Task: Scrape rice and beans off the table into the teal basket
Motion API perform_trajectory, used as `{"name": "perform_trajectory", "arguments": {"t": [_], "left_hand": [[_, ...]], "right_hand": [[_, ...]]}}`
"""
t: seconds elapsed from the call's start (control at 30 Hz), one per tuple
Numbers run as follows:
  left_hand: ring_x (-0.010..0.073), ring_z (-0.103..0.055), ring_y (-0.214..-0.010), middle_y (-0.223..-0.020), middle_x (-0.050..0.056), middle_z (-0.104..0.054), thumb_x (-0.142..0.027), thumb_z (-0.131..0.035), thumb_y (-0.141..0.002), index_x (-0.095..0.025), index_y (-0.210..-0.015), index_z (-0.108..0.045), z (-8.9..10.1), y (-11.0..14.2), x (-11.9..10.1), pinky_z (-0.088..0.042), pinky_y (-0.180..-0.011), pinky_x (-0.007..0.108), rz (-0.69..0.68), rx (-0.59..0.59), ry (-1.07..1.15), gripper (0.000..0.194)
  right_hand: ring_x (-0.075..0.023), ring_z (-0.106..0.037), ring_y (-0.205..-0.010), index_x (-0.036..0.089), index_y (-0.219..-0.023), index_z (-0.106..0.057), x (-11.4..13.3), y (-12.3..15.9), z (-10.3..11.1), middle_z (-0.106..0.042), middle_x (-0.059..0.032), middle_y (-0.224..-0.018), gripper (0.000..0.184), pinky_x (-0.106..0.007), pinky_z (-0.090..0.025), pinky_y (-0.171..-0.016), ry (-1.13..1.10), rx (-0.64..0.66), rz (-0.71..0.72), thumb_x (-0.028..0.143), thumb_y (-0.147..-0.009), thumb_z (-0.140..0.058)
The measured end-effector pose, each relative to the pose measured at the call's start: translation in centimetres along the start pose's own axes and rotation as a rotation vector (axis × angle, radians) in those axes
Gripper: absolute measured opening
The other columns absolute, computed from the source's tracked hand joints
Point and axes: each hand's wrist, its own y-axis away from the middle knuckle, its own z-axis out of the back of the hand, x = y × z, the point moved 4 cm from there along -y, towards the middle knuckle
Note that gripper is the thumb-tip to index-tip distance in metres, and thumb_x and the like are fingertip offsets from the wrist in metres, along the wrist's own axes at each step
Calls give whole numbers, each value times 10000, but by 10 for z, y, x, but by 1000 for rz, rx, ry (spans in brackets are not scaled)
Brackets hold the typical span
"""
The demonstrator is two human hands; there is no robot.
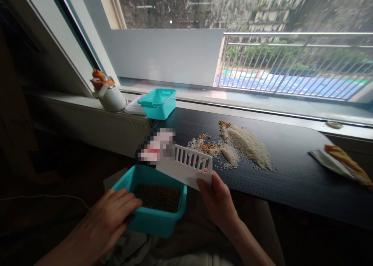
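Note:
My left hand [116, 209] grips the near left rim of a teal plastic bin [159, 221], fingers over the edge. Inside the bin lies a layer of small brownish beans or grains [159, 198]. A flat white slotted plastic plate [182, 169] is pinched at its right end by my right hand [217, 196]; it slants over the bin's far rim. Whether plate and rim touch, I cannot tell. Beyond the plate, white rice [247, 143] is heaped on the dark table [291, 157], with yellow-orange kernels [208, 146] scattered at its left side.
A second teal bin [160, 105] stands by the window at the table's back left. Left of it sits a grey-white pot [112, 98] with an orange figure on top. A pixelated patch [157, 145] covers the table's left part. A yellow-and-white packet [340, 165] lies at right.

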Motion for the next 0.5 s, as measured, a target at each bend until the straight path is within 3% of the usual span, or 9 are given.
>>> {"name": "perform_trajectory", "arguments": {"t": [0.17, 0.33, 0.5], "left_hand": [[186, -641, -764, -901, -15, -709, -23, -449, -689, -253, -1039, -573, -6, -16, -18, -459, -692, 271, -53, -13, 23, 436], [192, -642, -860, -942, -9, -704, 7, -402, -691, -250, -1061, -551, -24, -34, -39, -454, -823, 298, -43, -72, 103, 475], [191, -628, -847, -914, -17, -686, 16, -403, -744, -258, -1050, -559, -43, -45, -53, -460, -781, 306, -27, 14, 206, 439]], "right_hand": [[-187, -719, -816, 192, -1102, -612, -10, 9, 31, -755, -46, -928, 221, -237, -538, -732, 136, -188, 61, 279, -928, -508], [-223, -736, -816, 193, -1054, -640, -24, 19, 70, -767, -60, -912, 222, -267, -560, -694, 274, -408, 27, 324, -901, -545], [-239, -730, -780, 202, -1026, -655, -38, 26, 111, -763, -63, -879, 251, -298, -556, -671, 379, -561, -51, 384, -878, -565]]}}
